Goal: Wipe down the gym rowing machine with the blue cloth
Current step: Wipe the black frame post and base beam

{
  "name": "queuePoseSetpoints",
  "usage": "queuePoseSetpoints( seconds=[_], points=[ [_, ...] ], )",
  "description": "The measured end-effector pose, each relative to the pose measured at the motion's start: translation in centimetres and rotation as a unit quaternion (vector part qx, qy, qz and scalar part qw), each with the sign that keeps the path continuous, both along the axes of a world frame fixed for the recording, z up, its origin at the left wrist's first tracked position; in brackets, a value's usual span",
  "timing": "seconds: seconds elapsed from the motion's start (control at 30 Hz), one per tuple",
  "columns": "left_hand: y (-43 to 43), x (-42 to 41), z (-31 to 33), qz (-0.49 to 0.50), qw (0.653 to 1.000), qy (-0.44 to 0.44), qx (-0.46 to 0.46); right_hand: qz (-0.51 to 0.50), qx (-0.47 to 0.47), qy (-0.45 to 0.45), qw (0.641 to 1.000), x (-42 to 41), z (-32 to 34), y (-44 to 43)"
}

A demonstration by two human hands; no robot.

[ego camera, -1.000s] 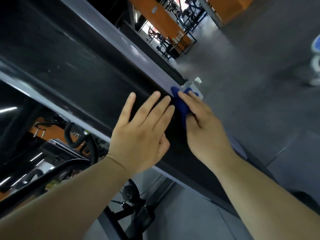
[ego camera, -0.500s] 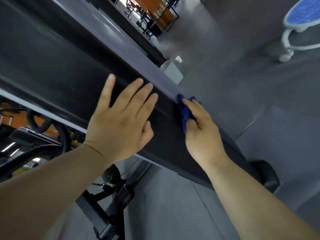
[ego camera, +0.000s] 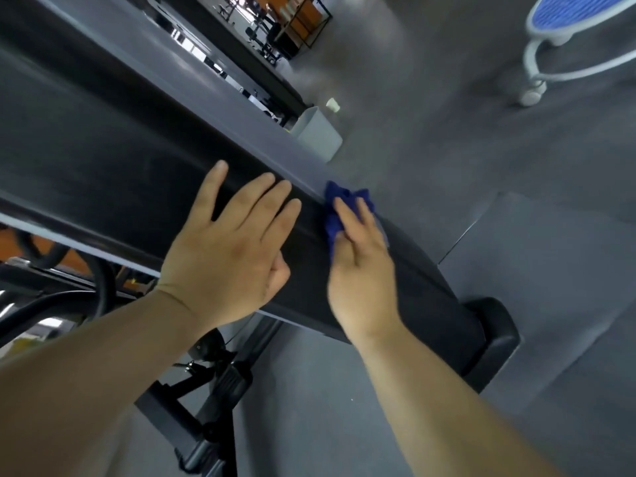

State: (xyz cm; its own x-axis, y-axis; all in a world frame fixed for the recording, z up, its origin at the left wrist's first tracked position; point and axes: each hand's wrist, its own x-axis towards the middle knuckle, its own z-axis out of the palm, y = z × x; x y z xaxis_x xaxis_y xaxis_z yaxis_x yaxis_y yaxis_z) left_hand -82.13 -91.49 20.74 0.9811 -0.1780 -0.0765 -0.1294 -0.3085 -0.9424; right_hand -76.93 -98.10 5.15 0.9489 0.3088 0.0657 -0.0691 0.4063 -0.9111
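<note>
The rowing machine's long black and grey rail runs from the upper left down to its black end foot at the lower right. My left hand lies flat on the black top surface, fingers spread, holding nothing. My right hand presses a crumpled blue cloth against the rail, at the line where black meets grey. Only the cloth's far part shows past my fingers.
A grey box-shaped container with a white cap stands on the floor just beyond the rail. A round blue-topped stool with a white frame stands at the upper right. Black machine framework sits under the rail, with gym racks far behind.
Both hands and the cloth have slid along the rail toward its end foot. The grey container, formerly right behind the cloth, now lies farther up the rail.
</note>
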Motion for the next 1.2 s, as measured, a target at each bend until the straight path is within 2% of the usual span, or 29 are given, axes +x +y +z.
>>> queuePoseSetpoints(
  seconds=[0.07,0.13,0.27,0.37,0.43,0.5,0.57,0.63,0.67,0.73,0.8,0.87,0.9,1.03,1.13,1.2],
  points=[
    [-0.2,0.1,-0.2,-0.002,1.000,-0.009,-0.007,-0.003,0.028,-0.065,0.998,-0.3,0.4,-0.3],
    [-0.5,0.1,-0.8,0.003,1.000,-0.003,-0.014,-0.027,0.004,-0.061,0.998,-0.2,-2.3,-0.1],
    [-0.7,0.4,-2.5,0.007,0.999,0.031,-0.021,-0.013,-0.112,0.141,0.983,0.6,-9.7,-0.4],
    [-0.4,0.5,-2.8,0.000,0.999,0.022,-0.025,0.021,-0.143,0.213,0.966,1.9,-9.6,-0.4],
    [-0.3,0.5,-2.9,-0.006,0.999,0.018,-0.026,0.001,-0.097,0.194,0.976,2.1,-6.3,-0.1],
    [-0.3,0.5,-2.9,-0.010,0.999,0.016,-0.028,-0.017,-0.011,0.127,0.992,1.1,-2.6,-0.1],
    [-0.5,0.5,-3.1,-0.007,0.999,0.012,-0.029,-0.025,0.036,0.060,0.997,-0.5,-1.2,-0.7],
    [-0.7,0.4,-3.7,0.004,0.999,0.016,-0.036,-0.068,-0.009,0.008,0.998,-1.8,-3.7,-1.0],
    [-0.8,0.3,-4.1,0.009,0.999,0.023,-0.039,-0.088,-0.051,0.016,0.995,-1.9,-6.2,-0.9],
    [-0.9,0.2,-5.0,0.013,0.998,0.032,-0.049,-0.056,-0.130,0.114,0.983,-1.0,-11.6,-1.4],
    [-1.0,0.0,-6.0,0.009,0.998,0.024,-0.063,0.044,-0.175,0.223,0.958,0.1,-15.6,-2.9],
    [-1.1,-0.3,-7.6,0.010,0.996,0.021,-0.080,0.086,-0.157,0.288,0.941,1.1,-16.7,-3.4],
    [-1.2,-0.3,-8.6,0.014,0.996,0.029,-0.085,0.076,-0.137,0.293,0.943,1.5,-16.1,-2.9],
    [-1.4,-0.1,-12.8,0.033,0.992,0.078,-0.090,0.035,-0.071,0.167,0.983,1.4,-12.3,-0.6],
    [-1.2,0.2,-13.9,0.029,0.992,0.060,-0.106,0.017,-0.125,0.097,0.987,2.1,-14.8,-0.4],
    [-1.2,0.1,-14.8,0.024,0.991,0.052,-0.117,0.043,-0.171,0.150,0.973,2.6,-18.4,-1.5]
  ],
)
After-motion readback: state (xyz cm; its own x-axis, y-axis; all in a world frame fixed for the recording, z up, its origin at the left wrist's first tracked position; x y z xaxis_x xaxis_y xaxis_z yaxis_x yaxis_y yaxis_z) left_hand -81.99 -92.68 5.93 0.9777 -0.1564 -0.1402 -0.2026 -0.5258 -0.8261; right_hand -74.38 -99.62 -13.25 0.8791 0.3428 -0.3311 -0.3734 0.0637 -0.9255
